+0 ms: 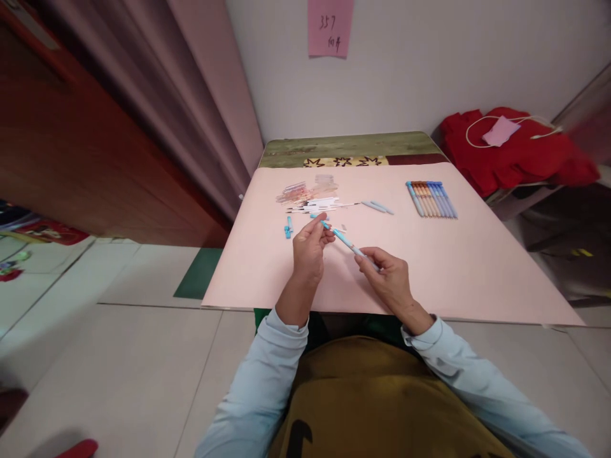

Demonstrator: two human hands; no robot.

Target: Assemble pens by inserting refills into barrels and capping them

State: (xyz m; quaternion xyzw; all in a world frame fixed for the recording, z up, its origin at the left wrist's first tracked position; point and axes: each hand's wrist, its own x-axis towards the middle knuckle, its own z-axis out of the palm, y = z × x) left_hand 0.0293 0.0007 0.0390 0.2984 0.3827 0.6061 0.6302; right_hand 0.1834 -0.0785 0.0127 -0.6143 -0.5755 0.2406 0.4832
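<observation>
My right hand (pixel 389 277) pinches the lower part of a light blue pen (pixel 348 242), which slants up toward my other hand. My left hand (pixel 310 248) is closed with thumb and fingertips on a small bright blue pen part (pixel 326 224), close to the pen's upper end. Whether the two pieces touch is too small to tell. Just beyond my left hand lies a heap of white pen refills (pixel 317 205) with dark tips. A few bright blue pen parts (pixel 288 228) rest to its left. Some pale blue pen barrels (pixel 377 207) lie right of the refills.
A neat row of pens (pixel 432 200) in blue and brown tones lies at the right of the pink-covered table (pixel 477 273). Brownish and clear small parts (pixel 293 193) are heaped behind the refills. Red cloth (pixel 515 152) with a white cable sits beyond the table's right edge.
</observation>
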